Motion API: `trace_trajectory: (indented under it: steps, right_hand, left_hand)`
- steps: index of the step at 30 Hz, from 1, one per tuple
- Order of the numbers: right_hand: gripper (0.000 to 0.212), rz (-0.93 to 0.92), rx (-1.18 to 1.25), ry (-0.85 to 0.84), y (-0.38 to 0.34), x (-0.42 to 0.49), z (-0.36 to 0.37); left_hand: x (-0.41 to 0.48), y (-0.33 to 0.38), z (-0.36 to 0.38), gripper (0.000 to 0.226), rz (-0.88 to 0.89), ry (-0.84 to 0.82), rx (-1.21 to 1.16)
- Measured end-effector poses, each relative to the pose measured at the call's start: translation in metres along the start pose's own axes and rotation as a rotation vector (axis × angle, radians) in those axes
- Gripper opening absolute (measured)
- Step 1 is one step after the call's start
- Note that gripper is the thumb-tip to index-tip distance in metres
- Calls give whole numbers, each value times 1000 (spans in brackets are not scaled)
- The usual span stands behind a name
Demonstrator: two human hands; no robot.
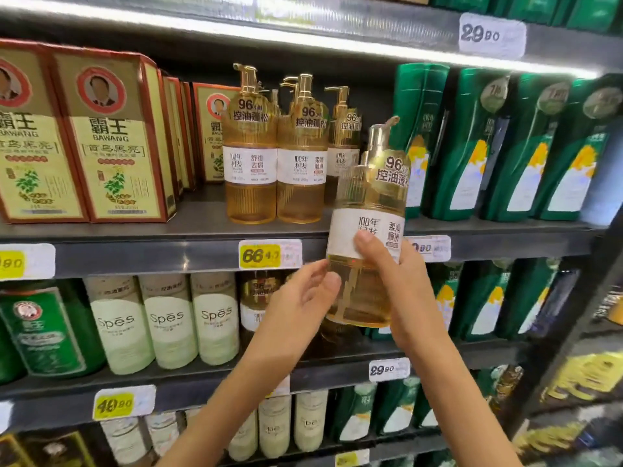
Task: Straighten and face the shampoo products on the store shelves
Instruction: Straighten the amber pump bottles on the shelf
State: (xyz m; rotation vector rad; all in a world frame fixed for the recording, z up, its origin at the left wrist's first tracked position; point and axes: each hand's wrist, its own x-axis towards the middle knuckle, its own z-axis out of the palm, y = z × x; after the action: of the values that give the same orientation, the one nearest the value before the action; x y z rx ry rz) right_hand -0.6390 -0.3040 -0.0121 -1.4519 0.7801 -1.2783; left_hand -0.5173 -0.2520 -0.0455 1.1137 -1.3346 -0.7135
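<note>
An amber pump bottle [367, 210] with a white label and gold pump is held in the air in front of the middle shelf edge [168, 254], tilted slightly right. My right hand [401, 291] grips its lower right side, thumb across the label. My left hand [303, 298] touches its lower left side with loosely spread fingers. Three matching amber pump bottles [251, 170] stand upright on the middle shelf just behind and to the left, labels facing out.
Yellow and red boxes [111, 139] fill the shelf's left. Green bottles [478, 146] lean at the right. On the shelf below stand pale green bottles [168, 321]. Price tags [266, 254] line the shelf edges.
</note>
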Motion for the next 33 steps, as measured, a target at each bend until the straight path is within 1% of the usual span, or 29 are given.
trace_trajectory:
  steps: [1, 3, 4, 5, 7, 8, 10, 11, 12, 14, 15, 16, 18, 19, 20, 21, 23, 24, 25, 26, 27, 28, 29, 31, 32, 33]
  right_hand:
    - [67, 41, 13, -3, 4, -6, 1]
    - [72, 80, -3, -5, 13, -18, 5]
    - [72, 81, -53, -3, 18, -24, 7]
    - [68, 76, -121, 6, 25, -29, 9]
    - [54, 71, -226, 15, 37, -39, 14]
    - [54, 80, -245, -8, 43, -43, 15]
    - [69, 150, -231, -95, 50, -46, 13]
    - [75, 215, -175, -167, 51, -46, 9]
    - [75, 275, -94, -268, 52, -47, 3]
    - [58, 349, 95, -449, 54, -49, -9]
    - [56, 381, 201, -498, 56, -50, -12]
    - [64, 412, 310, -533, 60, -51, -14]
    - [92, 469, 496, -598, 67, -49, -13]
    - [97, 467, 543, -623, 69, -50, -11]
    - [95, 452, 563, -631, 72, -49, -9]
    - [87, 437, 569, -623, 74, -49, -7]
    - [58, 399, 533, -593, 77, -50, -5]
    - [44, 368, 480, -579, 76, -50, -4]
    - [37, 337, 404, -554, 75, -51, -2]
    - [38, 305, 313, -515, 74, -50, -1]
    - [43, 277, 222, -472, 73, -50, 1]
    - [49, 254, 141, -432, 72, -50, 4]
    - [53, 235, 75, -394, 71, -50, 7]
    - [59, 181, -23, -296, 69, -53, 12]
    - [60, 143, -55, -235, 69, -55, 14]
    - [60, 106, -72, -176, 68, -56, 17]
  left_hand:
    - [-5, -3, 3, 76, -12, -7, -23]
    - [-16, -11, 6, 59, -40, -8, -72]
    - [-21, -14, 8, 54, -67, -12, -87]
    - [-27, -17, 9, 53, -101, -19, -82]
    - [-38, -24, 11, 61, -160, -33, -69]
    - [-43, -27, 12, 69, -173, -26, -71]
    - [-54, -36, 10, 85, -176, -19, -73]
    - [-59, -39, 8, 88, -186, -30, -87]
    - [-64, -41, 5, 88, -212, -49, -105]
    - [-72, -44, -1, 87, -262, -127, -152]
    - [-76, -48, -4, 85, -296, -182, -215]
    - [-80, -50, -6, 79, -332, -234, -294]
    - [-86, -51, -7, 69, -387, -290, -452]
    - [-89, -54, -7, 68, -406, -287, -498]
    - [-91, -57, -8, 69, -420, -292, -538]
    - [-93, -57, -10, 72, -432, -299, -582]
    - [-93, -56, -14, 69, -453, -281, -576]
    - [-89, -52, -12, 65, -482, -212, -493]
    - [-85, -48, -11, 63, -514, -131, -389]
    - [-85, -48, -12, 66, -509, -105, -285]
    - [-88, -48, -11, 83, -492, -90, -158]
    - [-84, -46, -5, 108, -494, -50, -9]
    - [-84, -50, 0, 107, -385, -16, 79]
    - [-94, -50, 3, 76, -261, 65, 143]
    - [-96, -56, 4, 66, -227, 102, 140]
    - [-98, -58, 5, 60, -202, 123, 133]
